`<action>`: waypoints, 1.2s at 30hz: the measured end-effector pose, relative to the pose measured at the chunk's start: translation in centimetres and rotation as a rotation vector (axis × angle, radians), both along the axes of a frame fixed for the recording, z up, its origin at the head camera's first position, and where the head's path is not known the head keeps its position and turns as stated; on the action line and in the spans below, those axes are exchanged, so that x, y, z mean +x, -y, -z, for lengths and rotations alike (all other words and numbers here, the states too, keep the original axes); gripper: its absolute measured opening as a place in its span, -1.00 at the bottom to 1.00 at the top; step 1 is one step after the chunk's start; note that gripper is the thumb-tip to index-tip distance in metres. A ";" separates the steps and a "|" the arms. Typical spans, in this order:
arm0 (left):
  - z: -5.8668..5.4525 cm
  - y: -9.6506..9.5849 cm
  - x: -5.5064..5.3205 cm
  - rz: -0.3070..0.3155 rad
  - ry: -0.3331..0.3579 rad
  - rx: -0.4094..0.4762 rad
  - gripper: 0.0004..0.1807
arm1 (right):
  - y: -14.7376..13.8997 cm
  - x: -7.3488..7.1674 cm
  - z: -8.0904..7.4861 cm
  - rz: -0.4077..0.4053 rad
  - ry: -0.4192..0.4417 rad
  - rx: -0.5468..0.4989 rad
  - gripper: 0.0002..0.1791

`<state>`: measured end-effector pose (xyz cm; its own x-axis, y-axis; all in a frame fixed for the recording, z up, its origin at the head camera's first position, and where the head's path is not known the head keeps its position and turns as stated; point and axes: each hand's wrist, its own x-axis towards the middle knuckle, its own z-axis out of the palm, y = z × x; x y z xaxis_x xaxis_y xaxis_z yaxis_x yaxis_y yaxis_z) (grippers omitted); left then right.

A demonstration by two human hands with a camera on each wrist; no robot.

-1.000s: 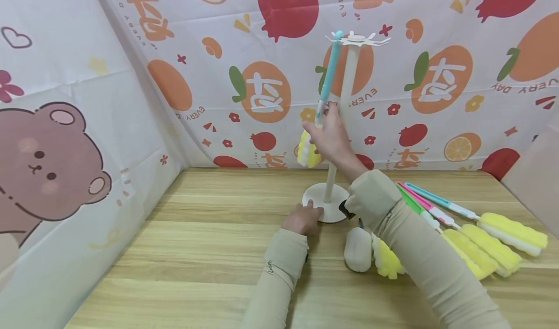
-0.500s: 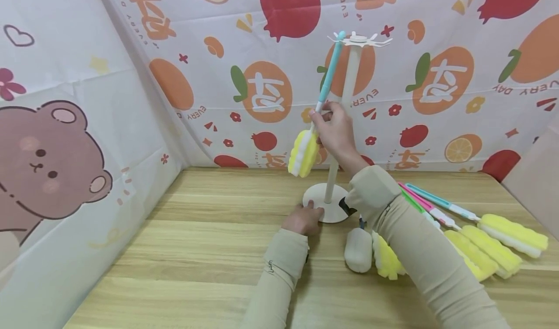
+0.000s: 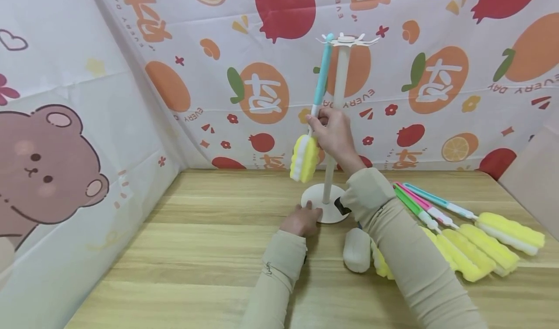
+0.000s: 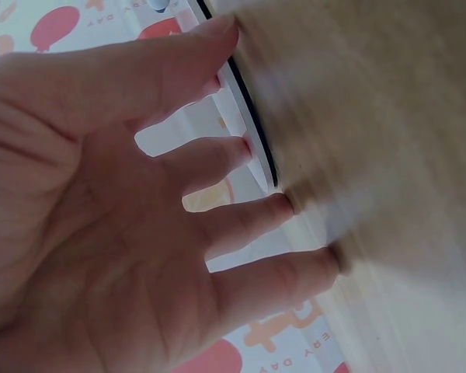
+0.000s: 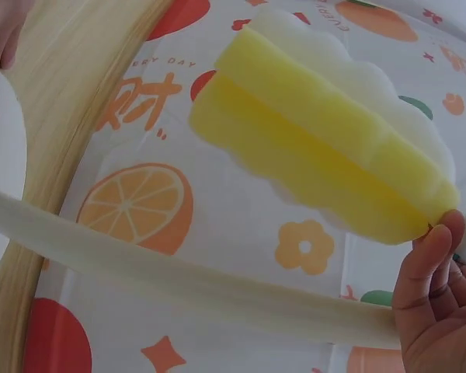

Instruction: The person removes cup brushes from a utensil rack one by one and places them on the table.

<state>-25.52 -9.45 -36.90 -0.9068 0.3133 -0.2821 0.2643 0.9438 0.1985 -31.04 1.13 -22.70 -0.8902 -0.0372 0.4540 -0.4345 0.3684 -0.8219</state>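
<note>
A cup brush [image 3: 304, 158] with a turquoise-and-white handle and a yellow-and-white sponge head hangs sponge down along a white stand [image 3: 340, 79]. Its handle tip meets one arm of the hook ring [image 3: 347, 41] on top; whether it is hooked is too small to tell. My right hand [image 3: 334, 132] pinches the brush just above the sponge, as the right wrist view also shows at the sponge's narrow end. Low down, my left hand [image 3: 302, 221] rests on the near-left edge of the round base [image 3: 334, 215], fingers extended and spread in the left wrist view.
To the right lie several more sponge brushes [image 3: 508, 232] with turquoise, pink and green handles, partly behind my right sleeve. A whitish rounded sponge head [image 3: 357, 251] lies before the base. A printed cloth [image 3: 196, 139] hangs behind the wooden table [image 3: 196, 251].
The brush's sponge end has swung down and left, out from behind my right hand. The stand's top has shifted slightly left. My left hand has stayed on the base.
</note>
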 end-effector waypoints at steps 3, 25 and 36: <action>-0.1 0.0 0.1 -0.014 0.014 0.007 -0.60 | 0.0 0.0 0.2 0.004 -0.026 -0.001 -0.69; -0.1 0.1 0.4 -0.022 0.001 0.013 -0.58 | -0.3 0.3 0.7 0.016 -0.047 -0.017 -0.71; 0.2 0.1 0.4 -0.048 0.015 0.005 -0.48 | -0.3 0.4 1.0 0.007 -0.081 -0.011 -0.73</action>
